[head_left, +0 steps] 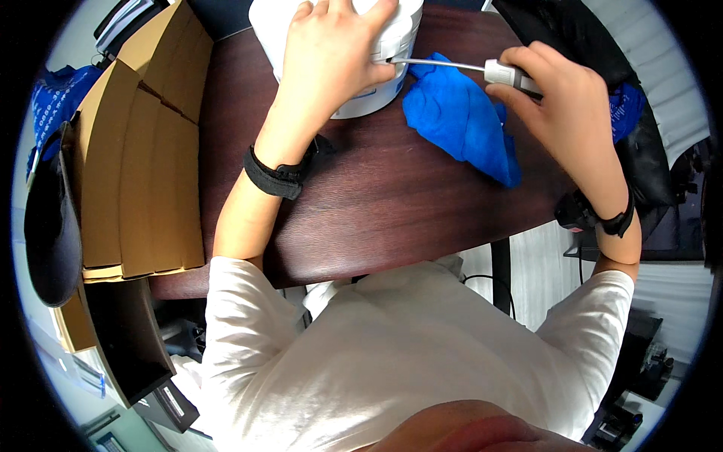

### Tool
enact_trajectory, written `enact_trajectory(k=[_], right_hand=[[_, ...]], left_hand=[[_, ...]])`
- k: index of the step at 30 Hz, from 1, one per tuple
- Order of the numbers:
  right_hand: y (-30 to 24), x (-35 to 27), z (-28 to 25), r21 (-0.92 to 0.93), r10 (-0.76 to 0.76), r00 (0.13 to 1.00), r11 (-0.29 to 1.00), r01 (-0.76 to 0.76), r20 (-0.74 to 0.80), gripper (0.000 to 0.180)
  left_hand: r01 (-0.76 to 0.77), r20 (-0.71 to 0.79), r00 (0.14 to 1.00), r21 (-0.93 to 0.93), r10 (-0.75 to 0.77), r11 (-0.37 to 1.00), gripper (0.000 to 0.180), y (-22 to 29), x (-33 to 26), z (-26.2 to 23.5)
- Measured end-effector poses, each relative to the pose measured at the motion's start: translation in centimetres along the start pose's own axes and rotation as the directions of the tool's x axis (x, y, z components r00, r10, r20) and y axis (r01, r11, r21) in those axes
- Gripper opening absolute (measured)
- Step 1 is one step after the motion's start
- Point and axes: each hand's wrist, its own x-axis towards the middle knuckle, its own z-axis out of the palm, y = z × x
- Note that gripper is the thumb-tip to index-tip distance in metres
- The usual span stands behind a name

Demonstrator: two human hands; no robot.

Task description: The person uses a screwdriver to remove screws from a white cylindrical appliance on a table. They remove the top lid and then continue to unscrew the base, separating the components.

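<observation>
A white plastic bucket (376,94) with a lid stands at the far side of a dark brown wooden table (376,203). My left hand (331,53) lies flat on the lid, fingers spread, thumb by the rim. My right hand (561,102) grips the white handle of a screwdriver (501,71). Its thin metal shaft runs left, and the tip sits at the lid's edge beside my left thumb. A crumpled blue cloth (463,120) lies on the table under the shaft, just right of the bucket. Both wrists wear black bands.
Flat cardboard boxes (139,158) are stacked along the table's left side. A dark cap (49,226) and a blue patterned fabric (53,94) lie further left. Black material (587,38) is piled at the back right. The table's near edge is close to my torso.
</observation>
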Motion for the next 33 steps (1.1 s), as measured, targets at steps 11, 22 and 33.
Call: enact_trajectory(k=[11, 22, 33], right_hand=[[-3.2, -6.5, 7.0, 0.739, 0.352, 0.682, -0.044, -0.672, 0.641, 0.027], [-4.2, -7.3, 9.1, 0.786, 0.450, 0.781, 0.236, -0.571, 0.433, 0.029], [-3.6, -6.9, 9.1, 0.536, 0.430, 0.900, 0.743, -0.400, 0.075, 0.027]], left_hand=[[0.005, -0.012, 1.000, 0.025, -0.004, 1.000, 0.075, 0.0, 0.2, 0.5], [-0.005, -0.010, 1.000, 0.005, 0.005, 1.000, 0.078, 0.0, 0.2, 0.3], [0.046, 0.083, 0.995, 0.046, -0.050, 0.998, 0.078, 0.4, 0.5, 0.2]])
